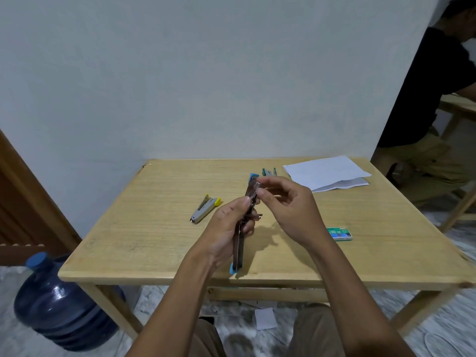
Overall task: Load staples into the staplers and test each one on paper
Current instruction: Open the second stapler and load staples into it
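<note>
Blue stapler (239, 253) lies opened in the left hand (226, 228), fingers curled round it; the right hand (291, 210) pinches its far end. Staples fed in crooked could jam or spill onto the table (154, 240).

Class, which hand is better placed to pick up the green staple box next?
Right: the staple box lies nearest the right hand, on its side; the left hand grips the blue stapler.
</note>
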### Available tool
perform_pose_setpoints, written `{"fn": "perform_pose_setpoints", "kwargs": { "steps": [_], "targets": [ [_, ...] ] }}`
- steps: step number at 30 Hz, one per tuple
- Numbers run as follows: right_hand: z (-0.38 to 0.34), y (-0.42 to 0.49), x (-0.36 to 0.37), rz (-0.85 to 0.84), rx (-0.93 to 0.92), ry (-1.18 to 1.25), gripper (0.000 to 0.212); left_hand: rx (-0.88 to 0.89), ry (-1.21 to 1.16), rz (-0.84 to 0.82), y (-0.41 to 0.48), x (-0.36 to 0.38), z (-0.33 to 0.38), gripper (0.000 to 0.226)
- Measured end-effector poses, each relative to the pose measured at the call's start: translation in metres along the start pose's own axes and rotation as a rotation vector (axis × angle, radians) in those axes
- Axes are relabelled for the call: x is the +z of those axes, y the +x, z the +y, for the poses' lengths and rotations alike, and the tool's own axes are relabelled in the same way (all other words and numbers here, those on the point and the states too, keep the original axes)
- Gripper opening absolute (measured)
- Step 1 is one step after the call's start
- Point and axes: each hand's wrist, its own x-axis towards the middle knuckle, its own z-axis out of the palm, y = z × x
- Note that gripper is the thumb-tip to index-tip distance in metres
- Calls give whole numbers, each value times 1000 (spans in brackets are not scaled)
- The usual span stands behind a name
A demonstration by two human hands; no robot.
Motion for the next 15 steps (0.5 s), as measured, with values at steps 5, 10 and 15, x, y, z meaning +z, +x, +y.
{"fn": "perform_pose_setpoints", "kwargs": {
  "steps": [5, 10, 15],
  "targets": [
    [5, 0, 4, 43, 14, 1, 29, 20, 1, 67, 6, 1, 1, 26],
    [13, -5, 10, 170, 35, 38, 32, 0, 48, 83, 11, -3, 4, 24],
    [13, -4, 16, 147, 133, 203, 16, -31, 10, 49, 10, -2, 3, 27]
  ]
}}
